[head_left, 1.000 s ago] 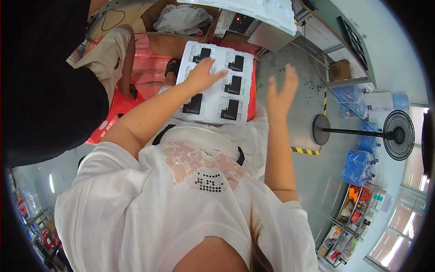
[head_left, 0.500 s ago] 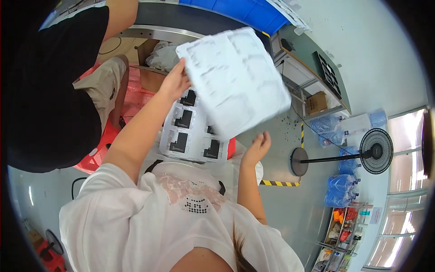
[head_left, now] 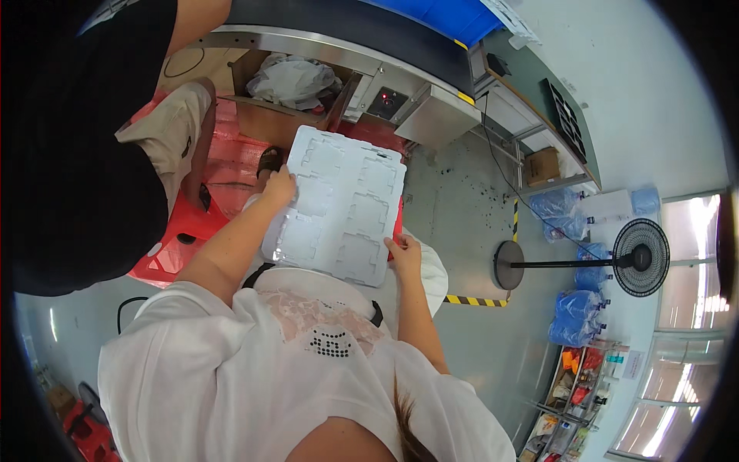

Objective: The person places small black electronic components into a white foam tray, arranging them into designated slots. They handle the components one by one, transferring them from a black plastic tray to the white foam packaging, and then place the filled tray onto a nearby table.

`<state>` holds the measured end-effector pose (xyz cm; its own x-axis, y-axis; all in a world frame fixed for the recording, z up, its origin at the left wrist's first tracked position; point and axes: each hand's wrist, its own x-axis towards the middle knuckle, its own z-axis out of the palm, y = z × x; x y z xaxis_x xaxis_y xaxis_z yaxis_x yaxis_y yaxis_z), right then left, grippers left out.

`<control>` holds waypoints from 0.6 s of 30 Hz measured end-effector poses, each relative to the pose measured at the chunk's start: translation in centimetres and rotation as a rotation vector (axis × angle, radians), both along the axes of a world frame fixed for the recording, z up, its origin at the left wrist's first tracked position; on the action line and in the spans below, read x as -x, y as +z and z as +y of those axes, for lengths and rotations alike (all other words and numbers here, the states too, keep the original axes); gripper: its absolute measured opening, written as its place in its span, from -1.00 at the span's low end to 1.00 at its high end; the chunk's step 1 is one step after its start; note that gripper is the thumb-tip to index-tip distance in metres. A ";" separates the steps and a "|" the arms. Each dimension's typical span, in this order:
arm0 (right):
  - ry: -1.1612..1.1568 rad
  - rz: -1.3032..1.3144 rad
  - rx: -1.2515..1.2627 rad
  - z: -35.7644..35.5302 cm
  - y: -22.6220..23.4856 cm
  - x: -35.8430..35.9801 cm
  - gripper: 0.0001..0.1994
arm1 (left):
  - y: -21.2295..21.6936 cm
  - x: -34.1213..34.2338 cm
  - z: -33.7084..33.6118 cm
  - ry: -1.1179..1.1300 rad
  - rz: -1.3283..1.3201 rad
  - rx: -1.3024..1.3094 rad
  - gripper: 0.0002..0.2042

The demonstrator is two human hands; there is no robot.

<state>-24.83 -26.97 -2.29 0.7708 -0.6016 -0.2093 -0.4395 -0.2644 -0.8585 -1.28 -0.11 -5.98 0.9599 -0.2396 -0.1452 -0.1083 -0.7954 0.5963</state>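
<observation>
A white plastic tray (head_left: 339, 202) with rows of moulded recesses lies flat over my lap. It covers the tray of black parts seen earlier, and those parts are hidden now. My left hand (head_left: 280, 187) grips the tray's left edge, fingers closed on the rim. At the lower right edge, my right hand (head_left: 403, 251) pinches the rim between thumb and fingers. A small dark spot shows near the tray's upper right corner. Beneath its right side a strip of red (head_left: 398, 223) peeks out.
Ahead stands a dark conveyor belt (head_left: 323, 25), with an open cardboard box (head_left: 269, 115) of clear plastic bags below. A person in black (head_left: 85, 154) sits at my left by a red stool (head_left: 181, 242). A black fan (head_left: 639, 257) and wrapped water bottles (head_left: 577, 317) stand right.
The white tray has come down from its raised, tilted position onto the tray of black parts. My right hand, earlier apart from it, now holds its right edge.
</observation>
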 end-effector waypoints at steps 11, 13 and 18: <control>-0.184 0.263 0.215 0.4 0.4 -3.5 -0.47 | 5.0 -0.1 0.1 -0.002 0.337 -0.041 -0.43; -0.203 0.264 0.150 -0.2 -0.3 -3.6 -0.45 | 6.6 -0.2 -0.2 -0.020 0.387 -0.071 -0.42; -0.065 0.379 0.288 1.3 1.8 -3.3 -0.35 | 6.7 0.4 0.2 0.005 0.310 -0.092 -0.42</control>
<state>-21.51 -25.68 -0.50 0.6313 -0.7209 -0.2861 -0.7309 -0.4296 -0.5303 -1.71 0.11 0.76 0.8678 -0.2068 -0.4518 0.0716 -0.8477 0.5256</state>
